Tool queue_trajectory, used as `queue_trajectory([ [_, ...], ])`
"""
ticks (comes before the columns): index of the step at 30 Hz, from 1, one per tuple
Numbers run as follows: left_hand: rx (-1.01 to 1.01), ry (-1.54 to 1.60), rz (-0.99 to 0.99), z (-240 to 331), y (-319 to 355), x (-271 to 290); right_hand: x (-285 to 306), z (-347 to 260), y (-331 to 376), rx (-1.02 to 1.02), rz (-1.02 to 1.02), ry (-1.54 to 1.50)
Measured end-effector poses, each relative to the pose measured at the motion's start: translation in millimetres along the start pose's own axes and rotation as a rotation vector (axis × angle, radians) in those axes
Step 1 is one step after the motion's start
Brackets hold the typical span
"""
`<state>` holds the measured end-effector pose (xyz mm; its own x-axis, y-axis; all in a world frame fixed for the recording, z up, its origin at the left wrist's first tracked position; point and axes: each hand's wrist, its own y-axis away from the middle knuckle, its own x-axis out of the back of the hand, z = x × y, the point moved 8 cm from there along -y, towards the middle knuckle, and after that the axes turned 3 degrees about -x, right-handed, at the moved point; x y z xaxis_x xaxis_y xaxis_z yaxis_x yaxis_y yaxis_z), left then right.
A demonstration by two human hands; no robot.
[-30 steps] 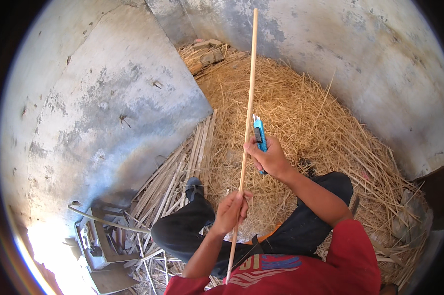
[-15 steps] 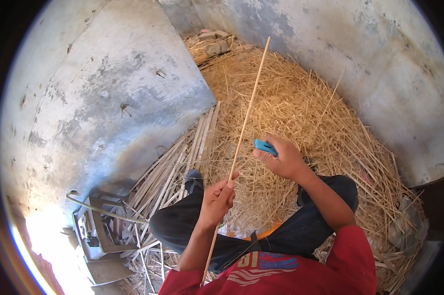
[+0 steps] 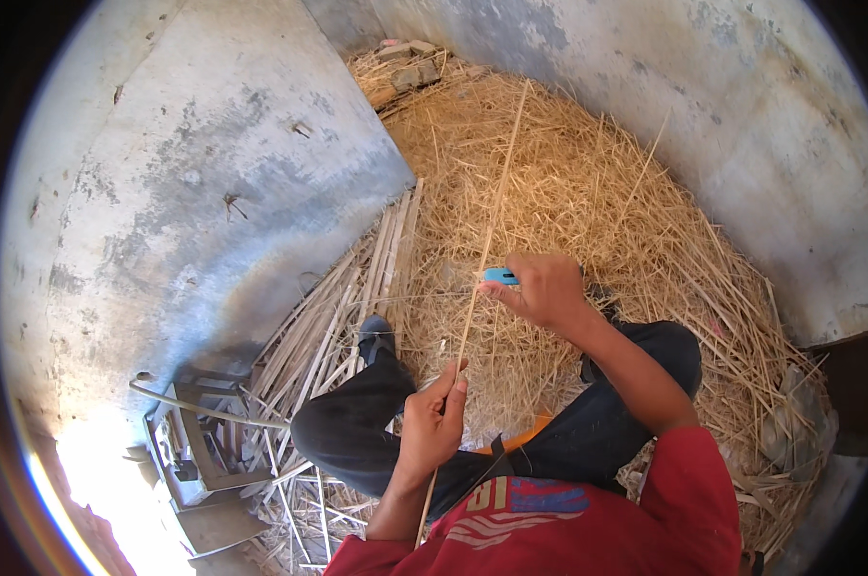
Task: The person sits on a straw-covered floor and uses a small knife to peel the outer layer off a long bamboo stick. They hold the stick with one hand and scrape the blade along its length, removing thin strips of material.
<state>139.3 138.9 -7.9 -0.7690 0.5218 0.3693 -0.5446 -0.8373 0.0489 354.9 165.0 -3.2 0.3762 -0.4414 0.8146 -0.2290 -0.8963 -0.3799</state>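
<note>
A long thin wooden stick (image 3: 494, 216) runs from my lap up over a heap of straw. My left hand (image 3: 434, 422) is closed around its lower part, near my knees. My right hand (image 3: 544, 288) grips a blue-handled cutter (image 3: 499, 276) and presses it against the stick's middle, its blade side hidden by my fingers. I sit cross-legged in dark trousers (image 3: 376, 403) and a red shirt.
Loose straw and shavings (image 3: 607, 202) cover the floor ahead and to the right. A bundle of split sticks (image 3: 357, 298) lies along the grey concrete wall (image 3: 213, 182) on the left. A metal frame (image 3: 199, 437) stands at lower left; bricks (image 3: 410, 62) lie far back.
The stick has tilted from upright to leaning right and sits lower. My right hand with the cutter has turned over on it and my left hand has slid along the lower part.
</note>
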Motion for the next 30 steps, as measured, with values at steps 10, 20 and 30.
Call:
queue_trajectory([
  [10,0.08,0.012,-0.059,-4.4,20.5,6.9,-7.3,6.8,-1.2,0.092,0.056,0.063],
  [20,0.128,0.209,-0.09,-12.8,37.9,-5.6,-10.0,29.7,-21.6,0.463,0.218,0.194],
  [30,0.089,-0.035,-0.114,-17.9,84.0,19.8,-10.8,199.8,-71.6,-0.273,0.046,0.392],
])
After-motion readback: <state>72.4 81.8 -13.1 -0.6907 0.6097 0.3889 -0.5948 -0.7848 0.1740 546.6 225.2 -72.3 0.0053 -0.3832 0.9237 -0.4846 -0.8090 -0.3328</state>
